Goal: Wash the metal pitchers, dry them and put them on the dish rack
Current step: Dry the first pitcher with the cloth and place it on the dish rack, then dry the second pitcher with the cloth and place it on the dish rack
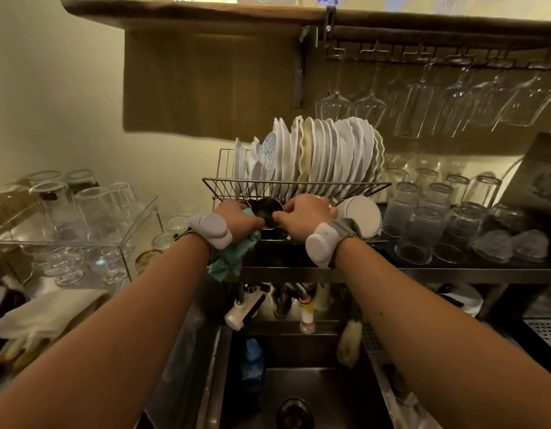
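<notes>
Above the steel sink (329,397), at the lower level of the dish rack (360,183), my right hand (308,212) pinched the rim of the metal pitcher (265,212), and my left hand (237,216) gripped a green cloth (237,258) against its other side. The pitcher looked dark and shiny, just under the white plates (314,150). I judged this was the placing step; next I had to release it gently and withdraw the cloth.

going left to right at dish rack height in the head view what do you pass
clear box of upturned glasses → left hand gripping the green cloth → metal pitcher → right hand holding it → white bowl → rows of upturned glasses
</notes>
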`<state>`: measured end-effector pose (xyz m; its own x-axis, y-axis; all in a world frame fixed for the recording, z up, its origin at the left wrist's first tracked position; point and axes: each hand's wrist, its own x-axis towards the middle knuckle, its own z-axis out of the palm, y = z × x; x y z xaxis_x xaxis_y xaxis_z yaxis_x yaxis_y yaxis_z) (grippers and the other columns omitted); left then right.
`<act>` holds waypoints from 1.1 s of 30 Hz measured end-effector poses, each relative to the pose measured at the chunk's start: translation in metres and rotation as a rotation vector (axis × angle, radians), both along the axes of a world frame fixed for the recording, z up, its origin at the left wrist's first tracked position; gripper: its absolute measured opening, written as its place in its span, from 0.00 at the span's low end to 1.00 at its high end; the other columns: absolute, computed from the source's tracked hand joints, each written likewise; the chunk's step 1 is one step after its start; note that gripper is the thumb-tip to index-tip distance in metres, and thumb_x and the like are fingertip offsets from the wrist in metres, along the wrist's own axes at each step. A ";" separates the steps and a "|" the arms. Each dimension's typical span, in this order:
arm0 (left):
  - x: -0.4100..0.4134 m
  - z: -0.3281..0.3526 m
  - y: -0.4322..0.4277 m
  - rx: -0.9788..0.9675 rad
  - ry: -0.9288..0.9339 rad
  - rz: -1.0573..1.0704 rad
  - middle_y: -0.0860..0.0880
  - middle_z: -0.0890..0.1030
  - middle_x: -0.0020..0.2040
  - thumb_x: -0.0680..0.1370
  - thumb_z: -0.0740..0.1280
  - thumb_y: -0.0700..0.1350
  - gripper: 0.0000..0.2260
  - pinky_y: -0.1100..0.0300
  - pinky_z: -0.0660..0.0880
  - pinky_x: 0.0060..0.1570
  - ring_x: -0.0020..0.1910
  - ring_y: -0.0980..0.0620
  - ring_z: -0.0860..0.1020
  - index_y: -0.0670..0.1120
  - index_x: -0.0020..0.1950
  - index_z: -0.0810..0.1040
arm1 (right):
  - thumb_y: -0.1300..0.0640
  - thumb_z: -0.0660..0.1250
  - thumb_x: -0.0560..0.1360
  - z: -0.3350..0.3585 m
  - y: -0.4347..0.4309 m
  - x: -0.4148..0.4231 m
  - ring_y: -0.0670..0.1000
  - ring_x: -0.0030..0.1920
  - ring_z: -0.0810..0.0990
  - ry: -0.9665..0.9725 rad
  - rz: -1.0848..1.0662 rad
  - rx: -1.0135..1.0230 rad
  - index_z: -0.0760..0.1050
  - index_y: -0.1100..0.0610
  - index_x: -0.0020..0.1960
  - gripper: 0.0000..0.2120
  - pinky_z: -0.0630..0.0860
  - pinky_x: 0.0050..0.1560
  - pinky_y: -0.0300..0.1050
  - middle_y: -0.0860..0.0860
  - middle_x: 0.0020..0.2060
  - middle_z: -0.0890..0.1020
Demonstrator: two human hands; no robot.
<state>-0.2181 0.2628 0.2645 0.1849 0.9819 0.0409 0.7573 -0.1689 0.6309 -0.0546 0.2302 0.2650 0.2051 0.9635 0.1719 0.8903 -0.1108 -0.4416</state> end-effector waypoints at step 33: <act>0.120 -0.311 -0.187 -1.006 -0.912 0.488 0.37 0.78 0.47 0.83 0.57 0.45 0.15 0.45 0.79 0.46 0.43 0.39 0.78 0.38 0.43 0.78 | 0.53 0.71 0.72 -0.316 -0.245 0.237 0.58 0.44 0.80 1.261 -0.817 -0.280 0.78 0.55 0.54 0.12 0.80 0.39 0.48 0.56 0.46 0.80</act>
<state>-0.0983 0.0758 -0.0468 0.1163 0.6211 -0.7750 -0.1157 0.7835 0.6105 0.1819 -0.0146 -0.0508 0.5483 0.4886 -0.6787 -0.3825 -0.5752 -0.7231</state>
